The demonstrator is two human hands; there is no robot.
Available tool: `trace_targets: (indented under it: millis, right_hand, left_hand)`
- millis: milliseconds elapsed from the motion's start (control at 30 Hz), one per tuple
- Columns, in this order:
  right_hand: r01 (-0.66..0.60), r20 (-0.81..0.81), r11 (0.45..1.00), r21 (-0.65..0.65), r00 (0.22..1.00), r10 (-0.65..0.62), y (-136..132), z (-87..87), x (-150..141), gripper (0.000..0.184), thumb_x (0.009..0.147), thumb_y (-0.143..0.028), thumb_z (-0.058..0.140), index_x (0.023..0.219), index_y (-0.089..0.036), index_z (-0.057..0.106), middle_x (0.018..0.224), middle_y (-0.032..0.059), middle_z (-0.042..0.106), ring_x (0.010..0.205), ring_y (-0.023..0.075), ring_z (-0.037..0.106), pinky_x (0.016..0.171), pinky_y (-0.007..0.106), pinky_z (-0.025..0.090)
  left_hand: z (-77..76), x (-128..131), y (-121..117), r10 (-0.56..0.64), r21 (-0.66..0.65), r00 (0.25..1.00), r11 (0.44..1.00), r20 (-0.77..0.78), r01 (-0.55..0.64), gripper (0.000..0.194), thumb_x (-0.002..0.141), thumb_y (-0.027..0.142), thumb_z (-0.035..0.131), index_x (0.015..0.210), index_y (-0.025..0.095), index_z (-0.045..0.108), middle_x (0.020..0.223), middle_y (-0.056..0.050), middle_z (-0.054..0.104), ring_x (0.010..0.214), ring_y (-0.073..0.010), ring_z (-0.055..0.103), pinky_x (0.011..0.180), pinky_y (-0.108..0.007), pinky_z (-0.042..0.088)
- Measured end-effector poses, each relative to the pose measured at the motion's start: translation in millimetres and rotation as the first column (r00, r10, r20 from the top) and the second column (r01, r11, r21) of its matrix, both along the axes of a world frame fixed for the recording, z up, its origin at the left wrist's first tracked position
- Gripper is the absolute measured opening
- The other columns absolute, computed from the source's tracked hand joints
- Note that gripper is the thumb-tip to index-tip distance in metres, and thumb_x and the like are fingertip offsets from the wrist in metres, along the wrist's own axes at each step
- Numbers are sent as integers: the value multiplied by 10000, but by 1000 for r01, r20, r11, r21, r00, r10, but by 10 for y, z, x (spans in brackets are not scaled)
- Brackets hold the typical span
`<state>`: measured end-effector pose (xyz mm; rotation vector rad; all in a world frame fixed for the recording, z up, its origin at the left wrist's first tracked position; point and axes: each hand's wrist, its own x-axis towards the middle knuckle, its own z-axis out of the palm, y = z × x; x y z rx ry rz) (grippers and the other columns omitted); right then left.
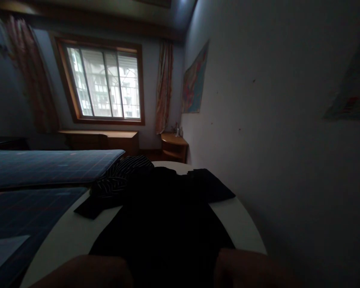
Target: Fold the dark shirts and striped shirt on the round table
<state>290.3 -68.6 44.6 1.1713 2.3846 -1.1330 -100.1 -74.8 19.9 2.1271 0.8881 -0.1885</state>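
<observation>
A black garment (168,224), seemingly a top, lies spread over a round white table (249,228), its near part running off the bottom of the view. At its lower left side is my left hand (93,272), knuckles bent downward. My right hand (249,268) is at the lower right side in much the same pose. Both hands are dark and cut off by the frame, so their fingers are hidden. A dark flap like a sleeve (91,210) sticks out at left, and dark navy cloth (213,186) lies at far right.
Black cloth with thin white stripes (117,182) lies bunched at the table's far left. A bed with a blue checked mattress (48,166) stands close on the left. The white wall (288,160) runs along the right. Behind are a wooden desk (120,135) and corner shelf (174,139).
</observation>
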Motion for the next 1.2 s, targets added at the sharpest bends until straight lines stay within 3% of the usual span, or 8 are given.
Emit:
trace_targets:
  millis: [133, 233, 400, 600, 700, 800, 967, 1200]
  right_hand:
    - [103, -165, 913, 395, 986, -40, 168, 6, -63, 438, 726, -171, 697, 1159, -239, 689, 1114, 45, 674, 992, 188, 625, 860, 277, 465]
    - [120, -139, 846, 519, 989, -54, 283, -68, -28, 385, 778, -133, 632, 1152, -220, 666, 1171, 74, 637, 1067, 205, 588, 932, 316, 438]
    - [131, -118, 853, 505, 990, -82, 234, -113, 26, 187, 812, -125, 548, 924, -179, 687, 952, 50, 681, 818, 156, 619, 724, 246, 452]
    - [8, 62, 999, 52, 998, -11, 87, 115, 32, 196, 704, -158, 626, 829, -213, 766, 702, -28, 689, 599, 116, 598, 484, 186, 339]
    - [31, 29, 996, 79, 999, -34, 144, 132, -7, 199, 732, -214, 665, 906, -225, 761, 762, -24, 710, 633, 123, 617, 508, 190, 366]
    - [109, -95, 933, 343, 992, -81, 281, 89, -72, 249, 767, -180, 644, 1002, -219, 717, 937, 18, 714, 811, 156, 646, 686, 237, 459]
    - [120, -148, 799, 589, 988, -39, 531, -23, -123, 456, 802, -129, 607, 1253, -196, 613, 1249, 104, 616, 1142, 227, 563, 989, 351, 427]
    - [101, -52, 794, 599, 995, -88, 594, -89, -131, 212, 830, -184, 585, 1023, -180, 672, 1084, 92, 659, 951, 205, 627, 837, 309, 476]
  left_hand:
    - [10, 122, 211, 146, 380, 983, 908, 112, -178, 341, 799, 152, 562, 1106, 274, 646, 1085, -18, 673, 952, -198, 640, 826, -294, 482]
    - [-84, 127, 387, 159, 568, 981, 800, 112, -194, 360, 807, 173, 575, 1158, 252, 600, 1192, -58, 620, 1082, -247, 596, 935, -362, 451]
    - [-118, 140, 395, 137, 541, 988, 827, 68, -152, 178, 901, 177, 449, 910, 204, 625, 960, -56, 668, 874, -202, 629, 797, -309, 474]
    - [218, 262, 149, 55, 208, 998, 977, -44, -44, 156, 778, 140, 544, 807, 214, 679, 803, 6, 708, 689, -157, 638, 583, -228, 413]
    - [275, 306, 223, 83, 137, 996, 987, -13, -80, 159, 807, 192, 550, 863, 216, 697, 814, 13, 714, 694, -149, 643, 588, -220, 433]
    - [178, 298, 464, 216, 324, 970, 915, 111, -241, 209, 885, 256, 491, 995, 213, 663, 965, -17, 710, 855, -171, 656, 758, -264, 499]
    - [-182, 178, 886, 371, 686, 918, 631, 143, -362, 480, 866, 252, 514, 1341, 190, 499, 1414, -123, 508, 1240, -272, 520, 1061, -428, 400]
    - [-248, 232, 853, 430, 673, 900, 687, -73, -274, 304, 897, 144, 359, 1003, 165, 643, 1063, -125, 675, 971, -239, 648, 880, -355, 482]
